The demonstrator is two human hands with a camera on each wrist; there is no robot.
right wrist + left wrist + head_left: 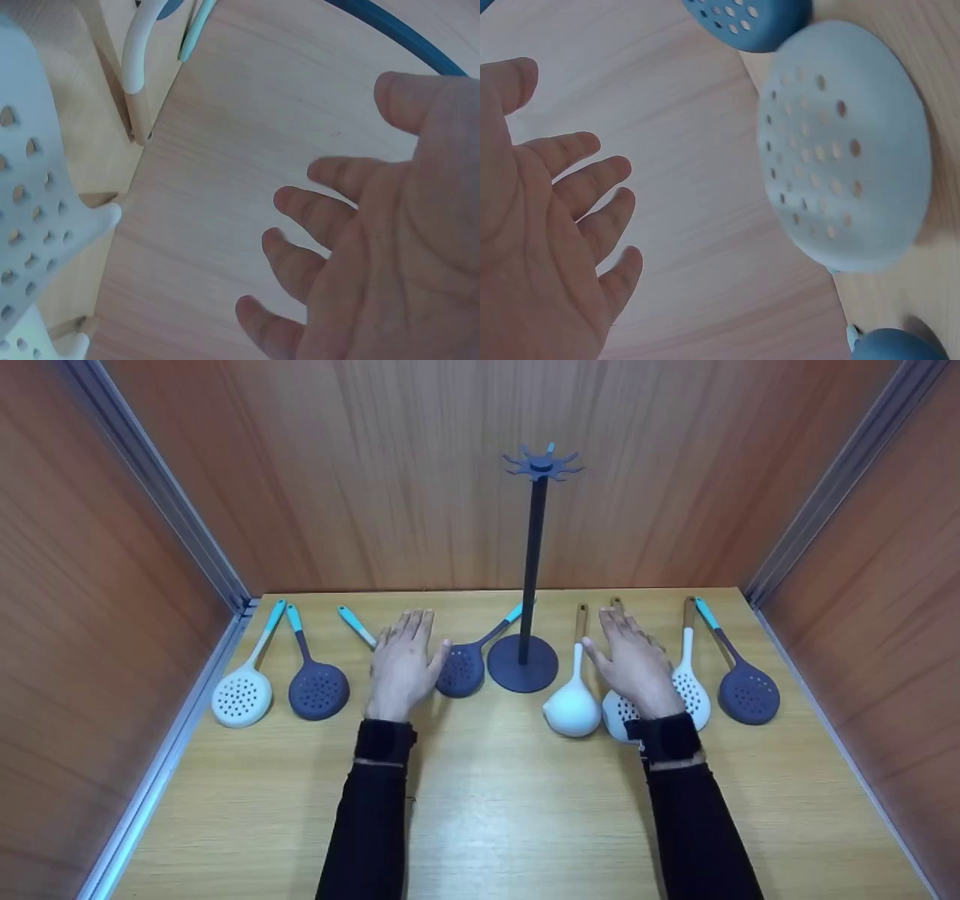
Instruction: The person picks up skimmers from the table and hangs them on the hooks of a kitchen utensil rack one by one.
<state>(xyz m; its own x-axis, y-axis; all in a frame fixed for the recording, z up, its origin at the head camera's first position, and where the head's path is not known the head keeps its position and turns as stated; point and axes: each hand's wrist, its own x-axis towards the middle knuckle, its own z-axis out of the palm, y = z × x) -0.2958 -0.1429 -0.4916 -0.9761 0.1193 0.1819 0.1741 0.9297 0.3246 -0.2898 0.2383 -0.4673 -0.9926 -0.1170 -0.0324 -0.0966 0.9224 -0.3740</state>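
While both hands reach out palm-down over the row of utensils, neither grasps anything: the left hand (405, 664) and the right hand (637, 664) have their fingers extended and released. The left one hides most of a utensil on the table (510, 810), leaving only its turquoise handle (355, 625) visible from the head; the left wrist view shows a pale perforated head (847, 150) apart from the fingers. Under the right hand lies a white slotted utensil (619, 715), its middle covered, with holes at the near end and a brown handle tip beyond the fingertips. A white turner (691, 694) beside it is partly covered too, while the white ladle (572, 712) lies just left of it. Between the hands, the black stand (534, 562) stands upright, its post crossing the handle of a dark skimmer (460, 670). A small turquoise bit (551, 448) at its hooks is too small to identify.
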